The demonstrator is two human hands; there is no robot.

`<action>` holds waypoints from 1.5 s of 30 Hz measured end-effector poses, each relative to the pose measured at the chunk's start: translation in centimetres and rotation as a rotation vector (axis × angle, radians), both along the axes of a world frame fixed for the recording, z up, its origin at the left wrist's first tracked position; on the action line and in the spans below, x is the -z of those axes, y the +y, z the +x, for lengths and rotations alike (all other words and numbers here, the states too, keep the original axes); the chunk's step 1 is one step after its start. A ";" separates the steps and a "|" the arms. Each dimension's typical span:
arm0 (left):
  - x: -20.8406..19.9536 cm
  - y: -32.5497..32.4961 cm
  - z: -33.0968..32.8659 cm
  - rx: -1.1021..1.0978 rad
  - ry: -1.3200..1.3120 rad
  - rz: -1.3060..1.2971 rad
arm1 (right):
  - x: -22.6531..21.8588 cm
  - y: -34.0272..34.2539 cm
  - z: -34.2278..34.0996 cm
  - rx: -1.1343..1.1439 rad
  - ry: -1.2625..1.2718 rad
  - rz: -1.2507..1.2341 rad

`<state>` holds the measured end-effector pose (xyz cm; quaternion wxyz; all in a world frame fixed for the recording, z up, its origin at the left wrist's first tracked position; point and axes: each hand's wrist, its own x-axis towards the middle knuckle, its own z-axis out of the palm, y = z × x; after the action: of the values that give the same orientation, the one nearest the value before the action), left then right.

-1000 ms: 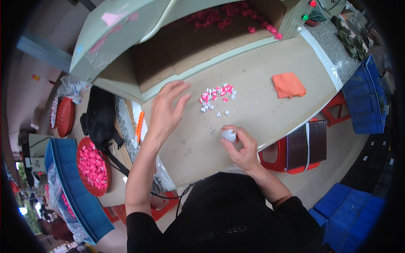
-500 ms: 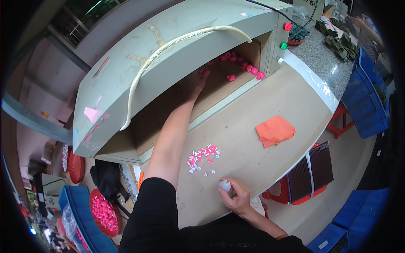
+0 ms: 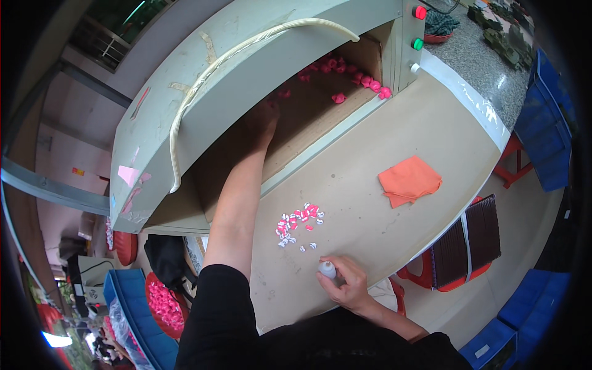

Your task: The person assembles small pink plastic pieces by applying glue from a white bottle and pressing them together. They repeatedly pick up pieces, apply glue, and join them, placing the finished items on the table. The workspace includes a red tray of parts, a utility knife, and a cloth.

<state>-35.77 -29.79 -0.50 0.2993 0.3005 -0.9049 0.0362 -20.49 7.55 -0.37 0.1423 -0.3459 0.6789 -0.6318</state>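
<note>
My left hand [image 3: 266,118] reaches deep into the open front of a grey-green metal cabinet [image 3: 265,74]. Shade hides its fingers, so whether they hold anything cannot be seen. Just beyond it lie a few pink pieces [image 3: 283,94], and more knobbly pink pieces [image 3: 370,83] line the cabinet's back and right side. Over the brown work surface [image 3: 345,197], my right hand [image 3: 350,285] is closed around a small white bottle [image 3: 327,269], its narrow tip pointing up. Small pink and white pieces [image 3: 299,217] are scattered in front of that bottle.
An orange cloth [image 3: 410,180] lies on the right of the surface. A cream-sleeved cable [image 3: 216,65] arches over the cabinet opening. Red and green buttons [image 3: 418,43] sit at its right. Bundled dark sheets [image 3: 467,243] stand right; a red basin of pink pieces [image 3: 166,306] stands lower left.
My left hand has moved left and deeper into the cabinet, away from the pink pieces it was at. The right hand keeps the white bottle in nearly the same place. The view has shifted slightly.
</note>
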 end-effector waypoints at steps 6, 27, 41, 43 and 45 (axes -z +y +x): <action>-3.7 2.7 4.6 0.060 0.072 0.182 | -0.1 -0.1 0.3 0.027 0.019 -0.012; -1.5 23.7 32.8 -0.002 -0.060 0.407 | 1.1 -0.6 1.7 0.048 0.019 0.107; -0.4 27.6 35.4 0.048 0.476 0.791 | -0.5 -0.8 4.3 -0.149 -0.082 -0.005; -0.5 28.7 35.3 0.067 0.707 1.219 | -0.4 -1.1 5.5 -0.171 -0.080 -0.010; -0.2 29.0 35.0 0.101 0.547 0.985 | -0.2 -1.6 7.1 -0.171 -0.102 0.001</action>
<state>-0.80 -0.80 -0.34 0.3486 0.3594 -0.7178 -0.4839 -13.40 5.93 -0.17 0.2304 -0.3697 0.6391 -0.6339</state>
